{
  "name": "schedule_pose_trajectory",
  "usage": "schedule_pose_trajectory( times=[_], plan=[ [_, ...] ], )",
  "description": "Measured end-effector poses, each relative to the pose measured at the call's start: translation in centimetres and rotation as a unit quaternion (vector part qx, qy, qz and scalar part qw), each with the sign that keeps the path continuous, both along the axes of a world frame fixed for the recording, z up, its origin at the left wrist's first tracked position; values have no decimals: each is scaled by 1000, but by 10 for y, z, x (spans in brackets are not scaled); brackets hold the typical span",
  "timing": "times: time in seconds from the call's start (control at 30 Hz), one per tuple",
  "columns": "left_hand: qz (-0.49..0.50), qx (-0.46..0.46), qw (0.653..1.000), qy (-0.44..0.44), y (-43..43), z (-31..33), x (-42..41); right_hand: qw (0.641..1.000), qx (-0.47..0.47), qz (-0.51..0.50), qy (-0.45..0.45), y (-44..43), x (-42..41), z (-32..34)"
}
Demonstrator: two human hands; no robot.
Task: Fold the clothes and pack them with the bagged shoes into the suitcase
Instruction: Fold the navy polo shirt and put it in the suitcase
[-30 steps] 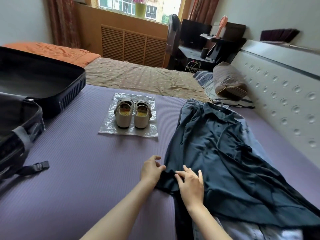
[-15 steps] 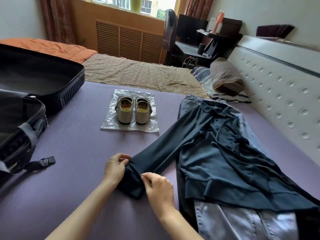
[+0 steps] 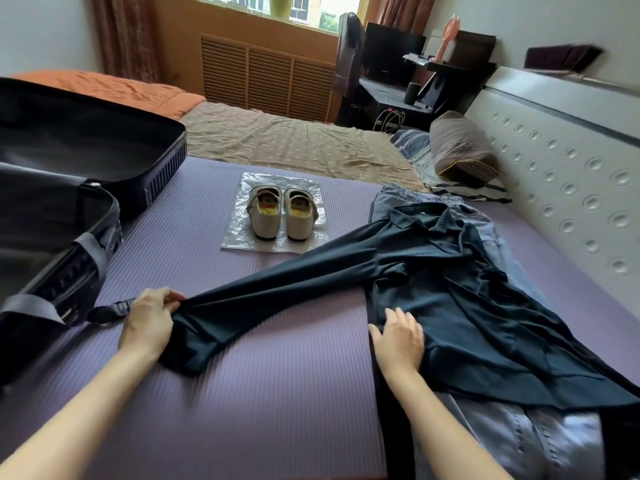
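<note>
A dark navy shirt [image 3: 467, 306] lies spread on the purple mat [image 3: 242, 393], over light blue jeans [image 3: 512, 441]. One sleeve is stretched out to the left. My left hand [image 3: 149, 318] pinches the cuff end of that sleeve. My right hand [image 3: 398, 336] rests flat, fingers straight, on the shirt's left side near its hem. A pair of cream shoes [image 3: 282, 216] stands on a clear plastic bag [image 3: 311, 242] at the middle of the mat. The black suitcase [image 3: 62, 188] lies open at the left.
A suitcase strap with a buckle [image 3: 110, 308] lies just left of my left hand. A white padded headboard [image 3: 571, 188] runs along the right. A striped bolster pillow [image 3: 457, 147] lies at the far right, and beige and orange bedding lies beyond the mat.
My left hand has pulled the sleeve out further to the left, straightening it. My right hand let go of the cuff and moved right onto the shirt's body.
</note>
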State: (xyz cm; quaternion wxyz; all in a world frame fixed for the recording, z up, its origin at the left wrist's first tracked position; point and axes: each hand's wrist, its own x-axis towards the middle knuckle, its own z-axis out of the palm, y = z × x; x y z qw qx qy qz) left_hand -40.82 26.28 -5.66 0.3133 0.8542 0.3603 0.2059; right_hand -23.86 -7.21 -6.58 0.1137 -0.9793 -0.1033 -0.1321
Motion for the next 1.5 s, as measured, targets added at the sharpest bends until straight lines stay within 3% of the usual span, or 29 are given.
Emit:
schedule_pose_trajectory(
  times=[0.1,0.27,0.47,0.7,0.9,1.03,1.17,1.3,1.5],
  plan=[
    [0,9,1000,25,-1,-7,-2,999,39,-16,5,-11,3,-3],
    [-10,-12,999,51,-19,-8,16,990,59,78,-106,11,-28,1],
    [0,4,997,73,-42,-5,41,973,54,195,-106,37,-90,-12],
    [31,11,998,52,-21,-5,39,955,70,289,-5,101,-156,1],
    [96,39,993,47,25,1,10,932,9,346,109,143,-186,-1],
    [103,56,990,73,40,1,-2,936,-15,339,88,154,-199,-6],
    [75,66,991,91,34,-1,6,946,50,317,40,149,-180,11],
    [34,89,992,81,18,5,32,952,149,267,-5,135,-111,31],
    [-79,13,995,66,2,4,92,968,67,190,147,122,-14,35]
  ],
)
